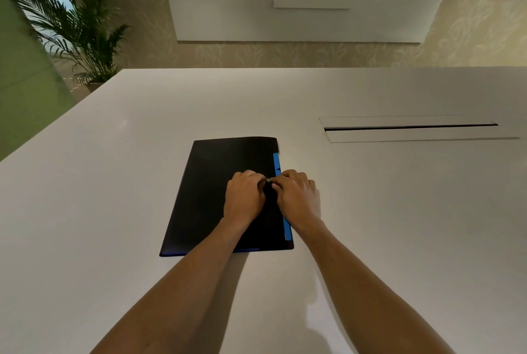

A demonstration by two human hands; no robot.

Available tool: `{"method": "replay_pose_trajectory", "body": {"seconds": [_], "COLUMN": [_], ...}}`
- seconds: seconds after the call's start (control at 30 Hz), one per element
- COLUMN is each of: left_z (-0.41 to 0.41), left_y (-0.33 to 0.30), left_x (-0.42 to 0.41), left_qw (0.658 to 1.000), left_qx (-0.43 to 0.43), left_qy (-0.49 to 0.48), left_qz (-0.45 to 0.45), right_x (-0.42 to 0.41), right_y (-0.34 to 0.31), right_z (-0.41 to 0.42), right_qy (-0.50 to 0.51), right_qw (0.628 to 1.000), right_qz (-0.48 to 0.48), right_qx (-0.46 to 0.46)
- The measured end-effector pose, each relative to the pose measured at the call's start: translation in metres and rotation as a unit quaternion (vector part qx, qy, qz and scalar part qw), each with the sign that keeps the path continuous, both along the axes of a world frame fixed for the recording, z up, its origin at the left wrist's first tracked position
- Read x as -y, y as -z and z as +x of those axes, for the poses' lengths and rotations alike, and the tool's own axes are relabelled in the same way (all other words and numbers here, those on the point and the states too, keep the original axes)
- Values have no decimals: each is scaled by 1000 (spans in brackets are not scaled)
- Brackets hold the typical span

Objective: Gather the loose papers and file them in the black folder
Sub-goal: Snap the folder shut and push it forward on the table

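Observation:
The black folder [211,191] lies closed and flat on the white table [114,182], with a blue edge [276,162] showing along its right side and bottom. My left hand [244,196] and my right hand [298,196] both rest on the folder's right half, fingers curled, fingertips meeting at a small metal snap [268,180] near the right edge. No loose papers are visible anywhere on the table.
A long cable slot with a lid [410,128] is set into the table at the right rear. A potted palm [82,31] stands beyond the table's far left corner, and a green chair back [25,82] is at the left.

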State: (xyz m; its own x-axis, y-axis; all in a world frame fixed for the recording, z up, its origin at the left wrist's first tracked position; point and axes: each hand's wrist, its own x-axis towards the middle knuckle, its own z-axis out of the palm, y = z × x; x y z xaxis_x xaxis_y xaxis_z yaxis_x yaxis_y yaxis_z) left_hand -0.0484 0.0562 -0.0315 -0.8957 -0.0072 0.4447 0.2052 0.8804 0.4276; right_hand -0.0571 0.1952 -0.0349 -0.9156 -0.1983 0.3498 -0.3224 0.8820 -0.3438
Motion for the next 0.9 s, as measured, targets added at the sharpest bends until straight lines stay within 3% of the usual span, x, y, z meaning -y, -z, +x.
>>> {"method": "replay_pose_trajectory", "body": {"seconds": [0.5, 0.63, 0.77, 0.9], "left_z": [1, 4, 10, 26], "left_y": [-2, -7, -18, -26], "left_x": [1, 1, 11, 34], "left_qw": [997, 1000, 994, 991], "left_qx": [-1, 18, 66, 33], "left_qy": [19, 19, 4, -108], "left_qz": [-69, -14, 85, 68], "right_x": [3, 2, -4, -11], "right_y": [-5, -8, -18, -26], "right_z": [3, 6, 12, 26], "right_qy": [-5, -1, 23, 53], "right_qw": [996, 999, 996, 980], "right_qz": [87, 53, -60, -135], "right_qx": [5, 14, 64, 134]}}
